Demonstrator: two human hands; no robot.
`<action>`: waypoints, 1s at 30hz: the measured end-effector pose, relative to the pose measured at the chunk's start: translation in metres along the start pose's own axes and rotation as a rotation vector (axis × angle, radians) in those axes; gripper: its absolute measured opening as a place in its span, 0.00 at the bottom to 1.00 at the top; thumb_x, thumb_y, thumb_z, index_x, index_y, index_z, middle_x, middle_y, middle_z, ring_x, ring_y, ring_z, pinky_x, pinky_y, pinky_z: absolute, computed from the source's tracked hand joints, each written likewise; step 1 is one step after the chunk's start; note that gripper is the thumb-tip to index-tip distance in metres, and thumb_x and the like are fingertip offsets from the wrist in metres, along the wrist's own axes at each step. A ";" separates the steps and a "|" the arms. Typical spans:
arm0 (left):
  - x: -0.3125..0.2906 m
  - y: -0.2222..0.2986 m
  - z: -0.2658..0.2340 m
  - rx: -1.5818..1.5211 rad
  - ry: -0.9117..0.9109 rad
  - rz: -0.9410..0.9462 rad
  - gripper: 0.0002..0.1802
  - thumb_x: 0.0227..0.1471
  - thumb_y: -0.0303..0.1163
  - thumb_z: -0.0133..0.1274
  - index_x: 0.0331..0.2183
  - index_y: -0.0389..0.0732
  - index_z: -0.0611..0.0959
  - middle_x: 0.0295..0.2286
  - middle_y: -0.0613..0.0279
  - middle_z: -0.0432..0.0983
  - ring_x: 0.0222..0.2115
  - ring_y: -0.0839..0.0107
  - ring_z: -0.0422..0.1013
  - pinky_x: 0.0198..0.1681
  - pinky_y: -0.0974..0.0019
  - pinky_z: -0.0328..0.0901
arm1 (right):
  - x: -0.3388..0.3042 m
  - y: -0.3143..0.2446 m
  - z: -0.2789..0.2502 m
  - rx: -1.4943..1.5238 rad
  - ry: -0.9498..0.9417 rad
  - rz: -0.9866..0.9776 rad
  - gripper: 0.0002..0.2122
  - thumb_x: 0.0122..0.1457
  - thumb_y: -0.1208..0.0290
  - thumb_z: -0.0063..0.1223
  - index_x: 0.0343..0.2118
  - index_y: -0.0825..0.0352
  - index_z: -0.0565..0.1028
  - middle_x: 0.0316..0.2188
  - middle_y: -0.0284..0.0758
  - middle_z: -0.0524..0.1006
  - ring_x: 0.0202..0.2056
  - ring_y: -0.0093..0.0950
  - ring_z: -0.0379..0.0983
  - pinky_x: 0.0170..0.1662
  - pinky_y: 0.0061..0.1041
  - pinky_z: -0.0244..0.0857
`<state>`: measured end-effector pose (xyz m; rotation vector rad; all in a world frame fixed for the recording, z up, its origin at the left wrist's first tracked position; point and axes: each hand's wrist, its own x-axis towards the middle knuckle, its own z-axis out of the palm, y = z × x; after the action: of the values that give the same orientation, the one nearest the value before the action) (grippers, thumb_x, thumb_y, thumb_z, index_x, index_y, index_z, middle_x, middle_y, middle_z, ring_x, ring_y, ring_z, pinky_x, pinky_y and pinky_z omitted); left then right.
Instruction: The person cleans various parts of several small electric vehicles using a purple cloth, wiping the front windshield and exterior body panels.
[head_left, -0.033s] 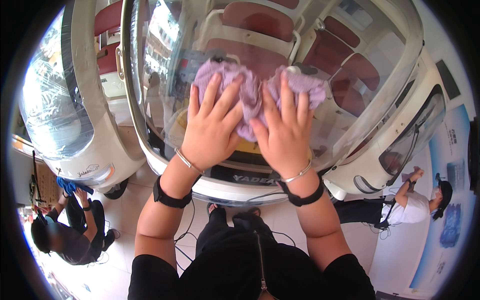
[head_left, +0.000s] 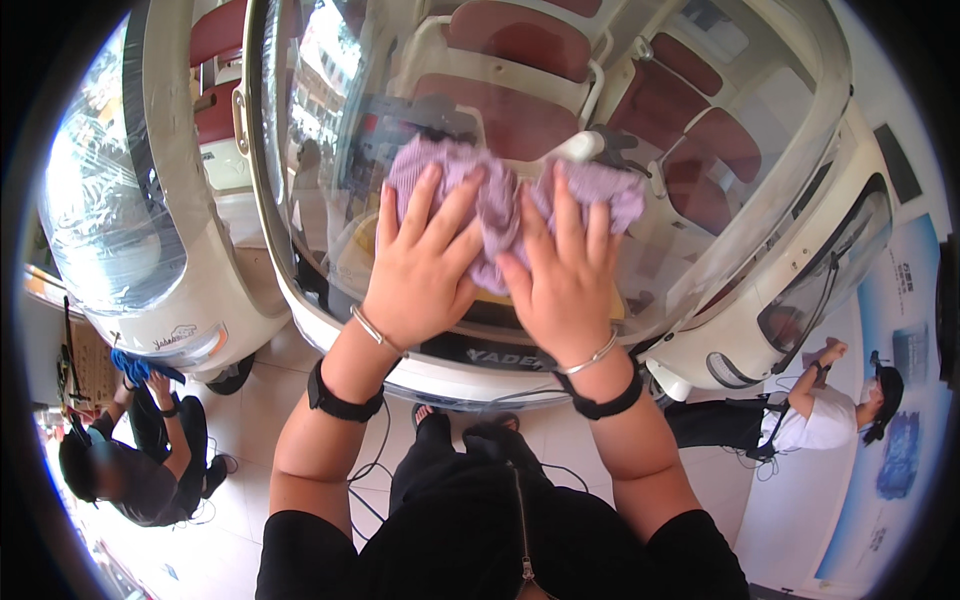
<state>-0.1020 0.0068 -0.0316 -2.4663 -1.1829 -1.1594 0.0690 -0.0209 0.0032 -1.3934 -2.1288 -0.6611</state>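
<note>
A crumpled purple ribbed cloth (head_left: 497, 212) lies against the clear curved windshield (head_left: 680, 280) of a small cream-coloured vehicle. My left hand (head_left: 420, 280) presses flat on the cloth's left part, fingers spread. Beside it, my right hand (head_left: 570, 285) lies flat on the right part, its fingers also stretched apart. Both palms are toward the glass, and neither hand's fingers wrap round the cloth. Through the windshield show dark red seats (head_left: 520, 40) and part of a handlebar (head_left: 585, 147).
To the left stands another cream vehicle (head_left: 225, 300) with plastic film over its front. A person (head_left: 140, 450) crouches there with a blue cloth (head_left: 145, 368). On the right, a person in a white top (head_left: 815, 415) stands by another vehicle (head_left: 740, 350). Cables (head_left: 368, 475) lie near my feet.
Both hands and the purple cloth have slid slightly down the windshield toward me. More of the handlebar behind the glass shows above the cloth.
</note>
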 end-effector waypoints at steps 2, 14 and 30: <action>-0.035 0.005 0.011 -0.017 -0.047 -0.037 0.24 0.40 0.38 0.52 0.44 0.47 0.75 0.55 0.58 0.61 0.57 0.45 0.52 0.55 0.31 0.45 | -0.031 -0.010 0.010 0.025 -0.065 -0.016 0.22 0.52 0.55 0.53 0.47 0.61 0.72 0.56 0.36 0.65 0.50 0.42 0.58 0.48 0.42 0.55; -0.136 -0.017 0.036 0.039 -0.095 -0.297 0.39 0.37 0.46 0.55 0.54 0.44 0.70 0.54 0.43 0.58 0.58 0.36 0.49 0.57 0.31 0.42 | -0.076 -0.032 0.020 -0.014 -0.172 0.072 0.30 0.53 0.50 0.53 0.56 0.63 0.67 0.54 0.45 0.65 0.49 0.48 0.59 0.52 0.45 0.54; -0.027 -0.111 -0.015 -0.162 0.178 -0.104 0.35 0.43 0.27 0.46 0.57 0.40 0.63 0.59 0.52 0.53 0.63 0.49 0.42 0.62 0.44 0.32 | 0.080 -0.065 0.027 0.183 -0.051 -0.317 0.18 0.50 0.63 0.55 0.43 0.65 0.74 0.52 0.35 0.68 0.56 0.35 0.59 0.58 0.41 0.50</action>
<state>-0.2012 0.0583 -0.0589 -2.3761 -1.2225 -1.5244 -0.0227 0.0277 0.0272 -0.9961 -2.4094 -0.5335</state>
